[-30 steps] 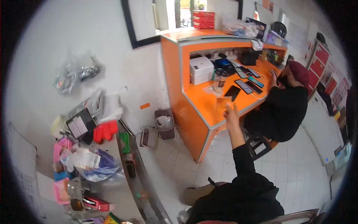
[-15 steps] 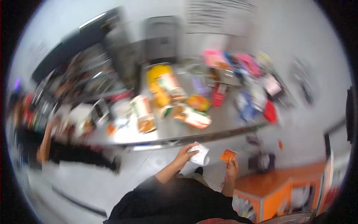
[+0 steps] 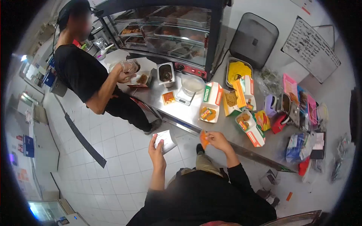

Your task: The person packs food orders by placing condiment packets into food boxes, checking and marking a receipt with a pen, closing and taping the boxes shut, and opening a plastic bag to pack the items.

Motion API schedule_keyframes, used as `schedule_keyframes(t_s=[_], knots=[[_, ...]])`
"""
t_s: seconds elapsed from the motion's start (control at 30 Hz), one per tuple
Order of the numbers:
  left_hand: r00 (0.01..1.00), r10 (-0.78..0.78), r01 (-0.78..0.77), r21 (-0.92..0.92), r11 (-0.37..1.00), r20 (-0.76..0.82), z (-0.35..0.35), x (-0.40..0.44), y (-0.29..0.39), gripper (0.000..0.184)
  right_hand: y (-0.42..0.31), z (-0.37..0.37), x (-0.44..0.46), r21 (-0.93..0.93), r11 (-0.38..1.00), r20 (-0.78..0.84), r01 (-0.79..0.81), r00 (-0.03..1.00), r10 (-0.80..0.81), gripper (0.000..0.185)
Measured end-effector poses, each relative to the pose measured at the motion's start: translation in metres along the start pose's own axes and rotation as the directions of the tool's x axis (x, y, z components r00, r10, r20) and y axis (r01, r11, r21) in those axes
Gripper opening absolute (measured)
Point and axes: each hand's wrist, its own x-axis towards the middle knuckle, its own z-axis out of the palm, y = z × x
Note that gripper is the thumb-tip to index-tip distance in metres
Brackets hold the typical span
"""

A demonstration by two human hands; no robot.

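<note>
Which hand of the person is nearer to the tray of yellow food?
Right. The right hand is by the counter, in front of the tray; the left hand, holding paper, is farther left.

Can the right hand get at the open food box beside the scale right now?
Probably yes: the right hand is just off the counter edge near that food box, nothing visible between them. It holds an orange packet, though, so gripping may need it freed.
</note>
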Motion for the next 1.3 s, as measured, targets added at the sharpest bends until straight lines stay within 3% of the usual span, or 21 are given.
schedule_keyframes(t_s=[0.13, 0.23, 0.27, 0.3, 0.33, 0.4, 0.43, 0.53, 0.63, 0.7, 0.77, 0.83, 0.87, 0.9, 0.93, 0.97, 1.03, 1.1, 1.17, 1.27, 1.3], knots=[[0.996, 0.076, -0.073, 0.09, 0.993, -0.035, 0.021, 0.027, 0.006, 0.047, -0.022, 0.015, 0.086, 0.183, 0.982, 0.064, 0.044, 0.996, -0.057, 0.025], [0.975, 0.22, -0.217, 0.171, 0.961, -0.003, 0.05, 0.048, 0.022, 0.048, -0.041, 0.024, 0.156, 0.506, 0.861, 0.051, -0.043, 0.998, 0.019, 0.038], [0.964, 0.265, -0.265, 0.189, 0.946, 0.026, 0.061, 0.054, 0.029, 0.048, -0.049, 0.022, 0.17, 0.455, 0.886, -0.013, -0.088, 0.994, 0.105, 0.04], [0.95, 0.302, -0.311, 0.205, 0.928, 0.075, 0.072, 0.059, 0.037, 0.049, -0.026, 0.031, 0.187, 0.18, 0.975, -0.191, 0.131, 0.977, -0.096, 0.039], [0.925, 0.363, -0.379, 0.288, 0.879, 0.111, 0.083, 0.065, 0.047, 0.051, 0.0, 0.037, 0.205, -0.138, 0.942, -0.311, 0.307, 0.89, -0.335, 0.039], [0.884, 0.452, -0.466, 0.279, 0.84, 0.115, 0.097, 0.077, 0.056, 0.054, -0.008, 0.019, 0.198, 0.209, 0.977, -0.011, -0.037, 0.999, 0.04, 0.042], [0.871, 0.479, -0.486, 0.313, 0.816, 0.106, 0.099, 0.081, 0.061, 0.055, -0.006, 0.013, 0.185, 0.323, 0.91, 0.19, -0.26, 0.96, 0.207, 0.043], [0.858, 0.505, -0.507, 0.326, 0.798, 0.097, 0.105, 0.089, 0.067, 0.06, 0.047, 0.0, 0.141, 0.36, 0.815, 0.481, -0.454, 0.839, 0.255, 0.043], [0.87, 0.449, -0.488, 0.237, 0.84, 0.201, 0.107, 0.096, 0.083, 0.07, 0.078, -0.013, 0.077, 0.288, 0.754, 0.512, -0.591, 0.76, 0.4, 0.046], [0.826, 0.445, -0.531, 0.217, 0.819, 0.346, 0.12, 0.09, 0.1, 0.074, 0.154, -0.006, 0.029, 0.297, 0.793, 0.509, -0.532, 0.791, 0.34, 0.045], [0.762, 0.409, -0.527, 0.112, 0.843, 0.502, 0.135, 0.085, 0.113, 0.083, 0.194, -0.009, -0.026, 0.052, 0.797, 0.426, -0.602, 0.735, 0.527, 0.049], [0.675, 0.427, -0.59, 0.093, 0.802, 0.601, 0.148, 0.082, 0.12, 0.085, 0.24, -0.007, -0.085, 0.462, 0.446, 0.209, -0.766, 0.583, 0.785, 0.052], [0.625, 0.434, -0.621, 0.077, 0.78, 0.649, 0.155, 0.08, 0.124, 0.086, 0.251, -0.006, -0.103, 0.663, 0.244, 0.151, -0.708, 0.445, 0.883, 0.054], [0.6, 0.398, -0.561, 0.01, 0.828, 0.694, 0.161, 0.075, 0.128, 0.089, 0.249, -0.011, -0.108, 0.966, -0.017, 0.116, -0.258, 0.377, 0.919, 0.055], [0.568, 0.391, -0.558, -0.011, 0.83, 0.724, 0.165, 0.07, 0.129, 0.09, 0.245, -0.019, -0.108, 0.925, -0.225, 0.129, 0.307, 0.303, 0.944, 0.055], [0.535, 0.384, -0.554, -0.03, 0.832, 0.753, 0.169, 0.064, 0.128, 0.09, 0.241, -0.027, -0.104, 0.551, -0.308, 0.177, 0.775, 0.253, 0.951, 0.055], [0.479, 0.363, -0.546, -0.053, 0.836, 0.799, 0.172, 0.054, 0.124, 0.093, 0.252, -0.036, -0.086, 0.778, -0.035, -0.244, 0.628, 0.352, 0.904, 0.055], [0.448, 0.35, -0.514, -0.084, 0.854, 0.823, 0.173, 0.042, 0.119, 0.093, 0.258, -0.042, -0.071, 0.683, -0.086, -0.17, 0.725, 0.273, 0.947, 0.055], [0.438, 0.323, -0.464, -0.097, 0.881, 0.839, 0.172, 0.032, 0.115, 0.095, 0.219, -0.039, -0.066, 0.69, -0.124, -0.217, 0.714, 0.367, 0.904, 0.053], [0.437, 0.264, -0.39, -0.084, 0.917, 0.86, 0.168, 0.018, 0.107, 0.098, 0.179, -0.037, -0.07, 0.733, -0.227, -0.059, 0.641, 0.393, 0.918, 0.051], [0.422, 0.262, -0.391, -0.086, 0.916, 0.868, 0.167, 0.013, 0.106, 0.098, 0.184, -0.034, -0.072, 0.744, -0.234, -0.089, 0.626, 0.44, 0.893, 0.053]])
